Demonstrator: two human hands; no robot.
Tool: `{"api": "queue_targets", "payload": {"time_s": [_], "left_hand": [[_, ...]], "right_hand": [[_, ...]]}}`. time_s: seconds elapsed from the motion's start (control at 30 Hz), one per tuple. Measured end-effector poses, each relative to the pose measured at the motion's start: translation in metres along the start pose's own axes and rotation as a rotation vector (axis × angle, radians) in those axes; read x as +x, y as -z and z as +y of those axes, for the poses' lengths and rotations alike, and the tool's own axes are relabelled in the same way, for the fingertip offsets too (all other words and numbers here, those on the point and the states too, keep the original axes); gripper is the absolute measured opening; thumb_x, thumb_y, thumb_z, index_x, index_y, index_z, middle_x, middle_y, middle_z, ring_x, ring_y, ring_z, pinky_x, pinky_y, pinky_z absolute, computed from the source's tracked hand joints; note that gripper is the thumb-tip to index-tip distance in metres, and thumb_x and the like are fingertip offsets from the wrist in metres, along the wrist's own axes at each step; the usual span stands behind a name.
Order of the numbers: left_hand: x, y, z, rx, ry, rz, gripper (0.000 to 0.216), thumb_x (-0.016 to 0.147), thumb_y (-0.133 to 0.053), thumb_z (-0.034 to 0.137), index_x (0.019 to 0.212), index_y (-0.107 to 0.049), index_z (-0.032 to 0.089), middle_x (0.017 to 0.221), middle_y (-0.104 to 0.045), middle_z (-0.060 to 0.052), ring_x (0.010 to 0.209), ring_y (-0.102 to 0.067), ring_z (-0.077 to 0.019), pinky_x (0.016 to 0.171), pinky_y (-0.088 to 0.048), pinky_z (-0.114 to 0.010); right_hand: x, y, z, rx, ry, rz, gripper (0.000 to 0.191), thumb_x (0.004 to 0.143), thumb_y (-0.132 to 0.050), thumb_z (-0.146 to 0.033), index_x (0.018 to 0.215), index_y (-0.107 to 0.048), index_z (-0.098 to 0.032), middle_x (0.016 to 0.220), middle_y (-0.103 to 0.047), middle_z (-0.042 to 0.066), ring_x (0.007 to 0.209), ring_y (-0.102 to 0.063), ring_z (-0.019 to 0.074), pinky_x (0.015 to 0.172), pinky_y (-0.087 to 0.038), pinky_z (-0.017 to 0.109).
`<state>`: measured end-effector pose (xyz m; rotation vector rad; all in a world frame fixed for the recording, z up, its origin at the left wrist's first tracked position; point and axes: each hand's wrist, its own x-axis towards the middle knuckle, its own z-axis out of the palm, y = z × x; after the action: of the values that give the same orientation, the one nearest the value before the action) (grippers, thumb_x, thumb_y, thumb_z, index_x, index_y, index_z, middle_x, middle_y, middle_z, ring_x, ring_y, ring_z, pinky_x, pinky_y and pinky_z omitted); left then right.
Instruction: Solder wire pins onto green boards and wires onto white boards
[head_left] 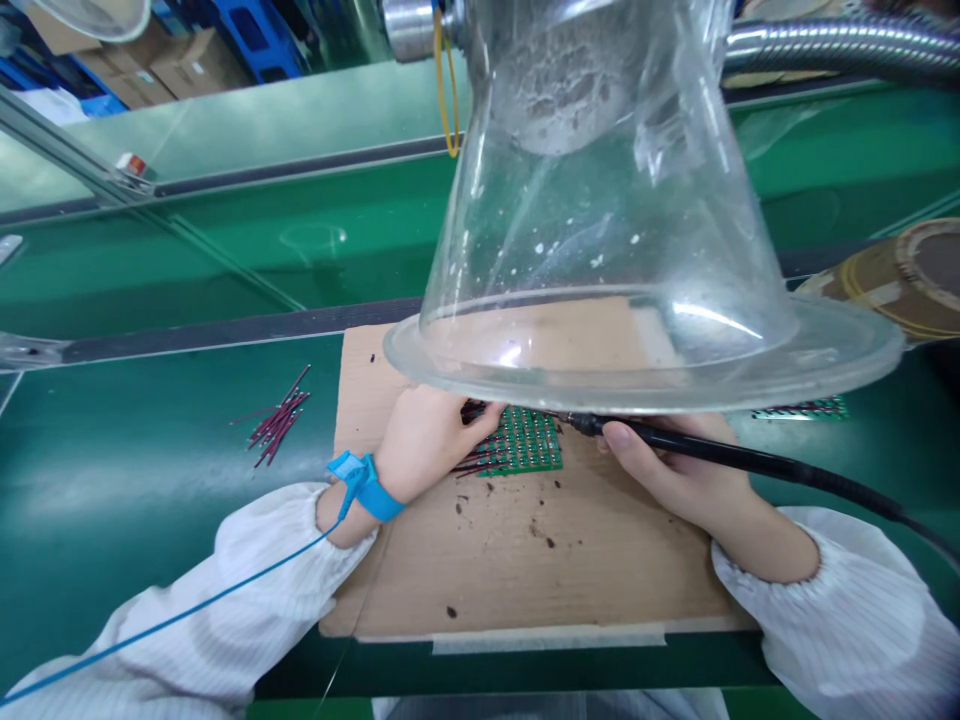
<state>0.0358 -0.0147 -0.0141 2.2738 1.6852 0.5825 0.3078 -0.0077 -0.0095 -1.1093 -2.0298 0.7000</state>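
Note:
A green circuit board with rows of solder points lies on a brown cardboard sheet. My right hand grips a soldering iron, its tip pointing left at the board's upper right part. At the board's left side, my left hand has thumb and fingers closed on dark red wires; its fingertips are partly hidden under the clear hood. More dark red wires run from below that hand onto the board. A blue wrist strap with a cord circles my left wrist.
A clear fume hood hangs low over both hands. Loose dark red wires lie in a pile on the green bench at left. Another board lies at right, near a brown tape-wrapped roll. Dark specks dot the cardboard.

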Motion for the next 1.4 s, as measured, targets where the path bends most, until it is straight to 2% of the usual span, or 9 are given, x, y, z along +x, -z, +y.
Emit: {"api": "queue_targets", "payload": {"time_s": [0.13, 0.3, 0.43, 0.67, 0.8, 0.93, 1.03, 1.23, 1.4], "left_hand": [[0.001, 0.000, 0.002, -0.004, 0.066, -0.042, 0.017, 0.099, -0.066, 0.034, 0.106, -0.075, 0.020, 0.104, -0.078, -0.007, 0.093, -0.072, -0.0264, 0.081, -0.058, -0.039], [0.001, 0.000, 0.001, -0.039, 0.121, -0.106, 0.016, 0.097, -0.068, 0.034, 0.091, -0.074, 0.021, 0.088, -0.076, -0.004, 0.083, -0.070, -0.0231, 0.076, -0.053, -0.035], [0.001, -0.001, -0.001, -0.079, 0.142, -0.133, 0.017, 0.097, -0.067, 0.033, 0.086, -0.072, 0.021, 0.087, -0.073, -0.002, 0.073, -0.064, -0.0176, 0.065, -0.045, -0.031], [0.005, 0.003, -0.002, -0.128, 0.029, -0.049, 0.014, 0.098, -0.068, 0.033, 0.094, -0.071, 0.021, 0.095, -0.070, -0.002, 0.078, -0.063, -0.0156, 0.068, -0.044, -0.029], [-0.011, 0.034, -0.041, -0.078, 0.076, 0.101, 0.021, 0.101, -0.063, 0.038, 0.097, -0.073, 0.020, 0.088, -0.068, -0.002, 0.080, -0.062, -0.0165, 0.074, -0.046, -0.030], [-0.046, 0.075, -0.105, 0.112, 0.368, 0.240, 0.018, 0.097, -0.066, 0.035, 0.091, -0.074, 0.019, 0.086, -0.066, -0.002, 0.080, -0.062, -0.0179, 0.077, -0.046, -0.031], [-0.064, 0.091, -0.139, 0.151, 0.543, 0.254, 0.019, 0.092, -0.070, 0.038, 0.095, -0.076, 0.020, 0.094, -0.071, -0.004, 0.083, -0.063, -0.0193, 0.082, -0.049, -0.032], [-0.060, 0.090, -0.144, 0.135, 0.623, 0.202, 0.017, 0.090, -0.070, 0.034, 0.092, -0.077, 0.020, 0.100, -0.077, -0.006, 0.094, -0.068, -0.0233, 0.087, -0.049, -0.033], [-0.052, 0.089, -0.148, 0.152, 0.618, 0.163, 0.013, 0.087, -0.068, 0.029, 0.089, -0.074, 0.018, 0.093, -0.077, -0.006, 0.087, -0.069, -0.0230, 0.082, -0.049, -0.032]], "right_hand": [[-0.004, -0.002, 0.002, 0.083, -0.018, 0.052, 0.007, 0.097, -0.069, -0.030, 0.101, -0.071, -0.026, 0.076, -0.076, -0.001, 0.062, -0.071, 0.0162, 0.056, -0.055, 0.028], [-0.004, -0.004, 0.001, 0.209, -0.069, 0.177, 0.011, 0.099, -0.067, -0.034, 0.093, -0.071, -0.026, 0.070, -0.072, -0.001, 0.059, -0.068, 0.0150, 0.057, -0.057, 0.028], [-0.004, -0.006, 0.002, 0.258, -0.107, 0.177, 0.009, 0.099, -0.069, -0.034, 0.102, -0.070, -0.026, 0.072, -0.071, -0.001, 0.061, -0.068, 0.0145, 0.057, -0.057, 0.027], [-0.003, -0.010, 0.016, 0.227, -0.088, 0.199, 0.021, 0.097, -0.069, -0.035, 0.117, -0.065, -0.026, 0.103, -0.073, 0.006, 0.082, -0.072, 0.0200, 0.073, -0.059, 0.036], [0.001, -0.009, 0.015, 0.101, -0.092, 0.154, 0.026, 0.095, -0.072, -0.036, 0.120, -0.067, -0.029, 0.102, -0.074, 0.007, 0.089, -0.074, 0.0245, 0.081, -0.060, 0.041], [0.002, -0.006, 0.008, -0.029, -0.057, 0.123, 0.020, 0.096, -0.071, -0.035, 0.114, -0.071, -0.029, 0.101, -0.077, 0.006, 0.087, -0.076, 0.0242, 0.078, -0.062, 0.037], [0.002, -0.005, 0.006, -0.065, -0.023, 0.119, 0.020, 0.096, -0.070, -0.035, 0.115, -0.071, -0.030, 0.107, -0.078, 0.006, 0.089, -0.076, 0.0231, 0.076, -0.062, 0.033], [0.005, -0.005, 0.007, -0.110, -0.039, 0.116, 0.018, 0.095, -0.070, -0.036, 0.111, -0.072, -0.028, 0.101, -0.079, 0.006, 0.087, -0.077, 0.0224, 0.073, -0.062, 0.031], [0.005, -0.005, 0.008, -0.120, -0.020, 0.109, 0.019, 0.095, -0.070, -0.035, 0.113, -0.072, -0.028, 0.104, -0.080, 0.006, 0.089, -0.078, 0.0213, 0.074, -0.062, 0.029]]}}
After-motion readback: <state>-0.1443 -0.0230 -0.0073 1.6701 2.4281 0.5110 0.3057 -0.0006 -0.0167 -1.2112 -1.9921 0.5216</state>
